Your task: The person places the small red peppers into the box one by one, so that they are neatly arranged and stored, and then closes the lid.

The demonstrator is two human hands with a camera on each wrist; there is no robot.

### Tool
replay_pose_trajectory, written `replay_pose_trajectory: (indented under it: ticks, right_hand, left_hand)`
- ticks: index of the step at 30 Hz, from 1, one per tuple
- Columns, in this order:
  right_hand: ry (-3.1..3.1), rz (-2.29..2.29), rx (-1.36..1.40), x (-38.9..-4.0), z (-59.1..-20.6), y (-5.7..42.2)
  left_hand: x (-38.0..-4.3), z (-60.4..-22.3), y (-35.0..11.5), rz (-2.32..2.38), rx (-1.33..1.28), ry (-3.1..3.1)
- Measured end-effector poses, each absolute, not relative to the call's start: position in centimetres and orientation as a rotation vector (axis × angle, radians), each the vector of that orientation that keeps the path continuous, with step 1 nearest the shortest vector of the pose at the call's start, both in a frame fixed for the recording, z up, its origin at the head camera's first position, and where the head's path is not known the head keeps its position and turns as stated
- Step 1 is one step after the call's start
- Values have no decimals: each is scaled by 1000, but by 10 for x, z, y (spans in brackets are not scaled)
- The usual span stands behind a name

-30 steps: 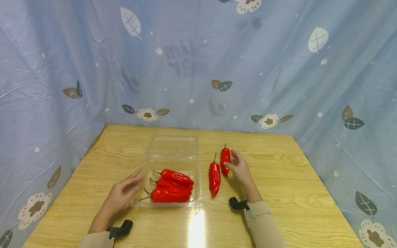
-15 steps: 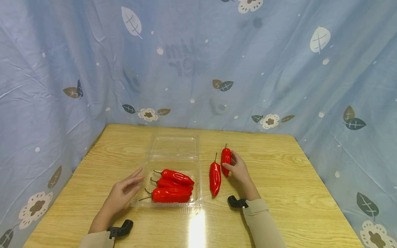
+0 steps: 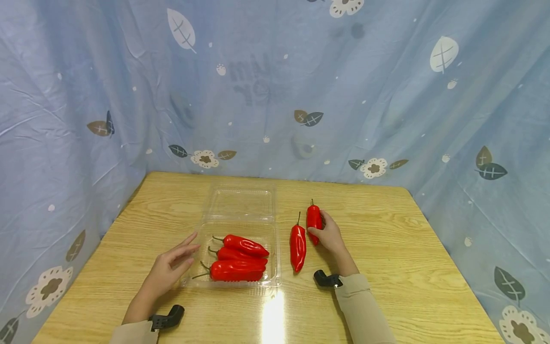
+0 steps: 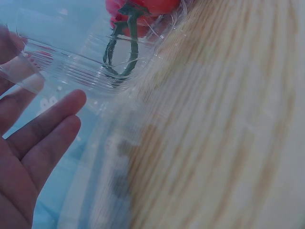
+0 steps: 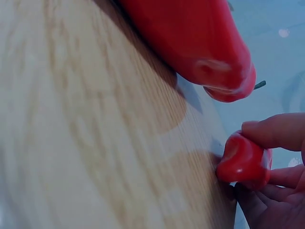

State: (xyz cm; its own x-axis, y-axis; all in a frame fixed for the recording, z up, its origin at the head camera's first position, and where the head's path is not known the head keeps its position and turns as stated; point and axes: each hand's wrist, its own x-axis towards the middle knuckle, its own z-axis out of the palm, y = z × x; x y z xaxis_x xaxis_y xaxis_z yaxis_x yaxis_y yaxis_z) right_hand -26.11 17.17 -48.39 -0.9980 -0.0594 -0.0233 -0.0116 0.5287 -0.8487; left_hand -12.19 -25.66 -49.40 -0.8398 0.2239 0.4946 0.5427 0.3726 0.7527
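My right hand [image 3: 331, 235] grips a red pepper [image 3: 313, 217] at the right of the table, thumb on one side and fingers on the other. In the right wrist view this pepper [image 5: 243, 162] shows tip first between the thumb and fingers, low over the wood. Just left of it lies a second red pepper [image 3: 297, 247], stem pointing away. Beside the left wall of a clear plastic clamshell container [image 3: 277, 253] is my left hand [image 3: 166, 270], fingers loosely spread and holding nothing. Several red peppers [image 3: 237, 271] with green stems lie inside the container, stems to the left.
The container's clear lid [image 3: 241, 203] is folded back flat toward the far edge of the wooden table [image 3: 378, 248]. A blue patterned curtain [image 3: 266, 95] encloses the table at the back and both sides.
The fingers and thumb of my right hand have closed round the far right pepper, which has shifted slightly right. My left hand and the container have not moved.
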Motion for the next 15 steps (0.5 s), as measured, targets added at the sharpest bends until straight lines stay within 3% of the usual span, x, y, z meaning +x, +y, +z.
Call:
replay_pose_trajectory:
  ticks: [15]
  right_hand:
    - [2624,-1698,-17,-259,-486,178]
  left_hand:
    - [-122,-495,-258,-1444,-683,-2349]
